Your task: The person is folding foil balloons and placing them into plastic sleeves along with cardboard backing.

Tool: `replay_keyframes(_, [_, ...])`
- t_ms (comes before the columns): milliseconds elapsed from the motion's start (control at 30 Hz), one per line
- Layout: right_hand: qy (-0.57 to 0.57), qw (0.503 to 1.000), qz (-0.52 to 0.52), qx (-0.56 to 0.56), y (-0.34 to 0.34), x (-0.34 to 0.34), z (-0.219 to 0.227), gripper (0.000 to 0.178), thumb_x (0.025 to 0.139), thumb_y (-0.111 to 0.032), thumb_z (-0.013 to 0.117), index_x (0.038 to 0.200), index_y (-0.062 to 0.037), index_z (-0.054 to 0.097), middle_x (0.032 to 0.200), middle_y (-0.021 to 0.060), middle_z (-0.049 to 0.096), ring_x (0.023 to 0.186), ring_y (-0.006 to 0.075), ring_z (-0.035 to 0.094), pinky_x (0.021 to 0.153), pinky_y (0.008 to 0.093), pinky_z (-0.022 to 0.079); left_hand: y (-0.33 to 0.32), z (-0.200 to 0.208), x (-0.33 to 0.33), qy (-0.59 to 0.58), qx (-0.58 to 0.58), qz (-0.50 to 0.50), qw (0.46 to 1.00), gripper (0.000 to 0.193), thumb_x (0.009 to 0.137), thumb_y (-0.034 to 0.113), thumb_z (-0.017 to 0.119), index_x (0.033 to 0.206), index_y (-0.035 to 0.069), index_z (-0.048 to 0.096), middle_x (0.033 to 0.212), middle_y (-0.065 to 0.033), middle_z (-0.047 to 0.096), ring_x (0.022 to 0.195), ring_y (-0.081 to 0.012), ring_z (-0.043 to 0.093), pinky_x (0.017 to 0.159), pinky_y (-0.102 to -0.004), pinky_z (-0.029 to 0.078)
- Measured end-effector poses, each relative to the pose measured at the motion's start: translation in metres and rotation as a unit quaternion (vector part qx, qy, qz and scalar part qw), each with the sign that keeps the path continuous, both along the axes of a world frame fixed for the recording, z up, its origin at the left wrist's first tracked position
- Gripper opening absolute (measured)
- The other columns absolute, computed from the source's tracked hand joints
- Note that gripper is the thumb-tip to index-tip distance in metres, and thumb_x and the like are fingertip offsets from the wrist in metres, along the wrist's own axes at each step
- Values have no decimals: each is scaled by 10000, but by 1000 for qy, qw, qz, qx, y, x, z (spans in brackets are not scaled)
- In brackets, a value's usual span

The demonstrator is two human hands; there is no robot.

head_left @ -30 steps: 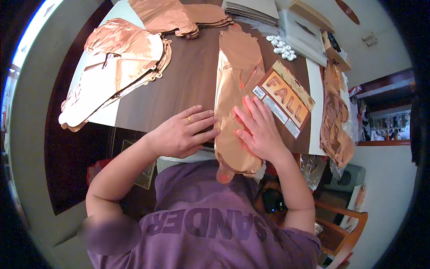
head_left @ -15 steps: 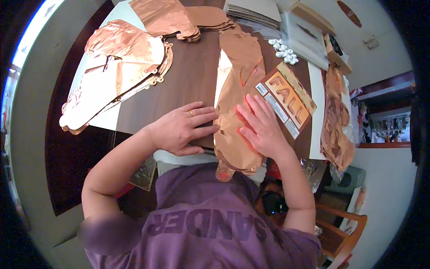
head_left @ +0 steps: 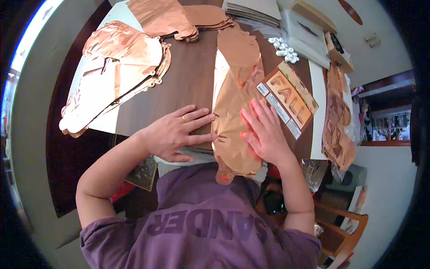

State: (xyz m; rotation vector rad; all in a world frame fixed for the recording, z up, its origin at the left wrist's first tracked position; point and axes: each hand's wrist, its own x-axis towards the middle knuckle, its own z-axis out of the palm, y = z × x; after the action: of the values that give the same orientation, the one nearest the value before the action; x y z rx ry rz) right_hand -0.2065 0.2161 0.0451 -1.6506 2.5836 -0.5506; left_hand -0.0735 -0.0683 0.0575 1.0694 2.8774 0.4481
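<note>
A flat copper-coloured foil balloon (head_left: pixel 235 103) lies lengthwise on the table in front of me, its near end with a small tab hanging past the edge by my shirt. My left hand (head_left: pixel 179 132), a ring on one finger, rests palm down with fingers spread; its fingertips touch the balloon's left edge. On the balloon's right side lies my right hand (head_left: pixel 264 132), flat with the fingers stretched out. Small creases run from the foil's left edge beside my left fingertips. A printed cardboard card (head_left: pixel 286 101) with a picture of copper letter balloons sits just right of my right hand.
Stacks of flat copper foil balloons lie at the left (head_left: pixel 118 67) and far left (head_left: pixel 161 20). Small white bundles (head_left: pixel 284 49), a pile of pale sheets (head_left: pixel 253 11) and a clear plastic box (head_left: pixel 304 38) stand far right. More foil (head_left: pixel 338 119) lies along the right edge; a wooden chair (head_left: pixel 345 233) stands below.
My left hand has slid slightly left and its thumb has spread outward. My right hand has shifted a little right and toward me. The balloon stays nearly in place.
</note>
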Motion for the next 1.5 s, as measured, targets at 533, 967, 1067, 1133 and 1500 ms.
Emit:
replay_keyframes(533, [-96,993,-40,-59,4,-4,1,511,858,-21,582,1362,-46,503,1424,184,467,1360,351,406,1138,428,326,15,-19,-11,41,66,49,996,848,849,604,541,1426,0,391,1485,-198,386,1409,-367,317,1160,-527,223])
replay_keyframes(967, [-300,912,-193,-200,-3,0,-4,297,851,28,632,1145,-13,620,882,23,536,813,121,542,776,265,481,18,-32,-9,95,102,28,990,805,796,531,633,1385,17,442,1441,-222,414,1371,-367,365,1144,-534,248])
replay_keyframes(1067, [-135,970,-139,-144,-3,-1,-3,273,848,30,623,1116,-20,633,852,24,526,767,128,533,716,276,487,18,-33,-6,90,114,16,989,807,789,523,647,1391,28,440,1436,-221,417,1369,-363,368,1144,-533,252])
replay_keyframes(1133, [-71,981,-107,-147,0,-3,-6,285,822,43,617,1096,-29,639,851,35,528,724,143,520,664,285,475,18,-34,-7,91,118,8,989,808,787,520,651,1396,34,438,1438,-219,416,1369,-361,368,1145,-532,251])
replay_keyframes(1500, [-66,981,-96,-153,0,-2,-1,350,758,69,572,1080,-49,642,997,84,617,662,141,547,602,268,485,21,-22,-13,59,65,-1,996,823,793,549,630,1458,133,379,1487,-241,346,1372,-409,347,1151,-533,242])
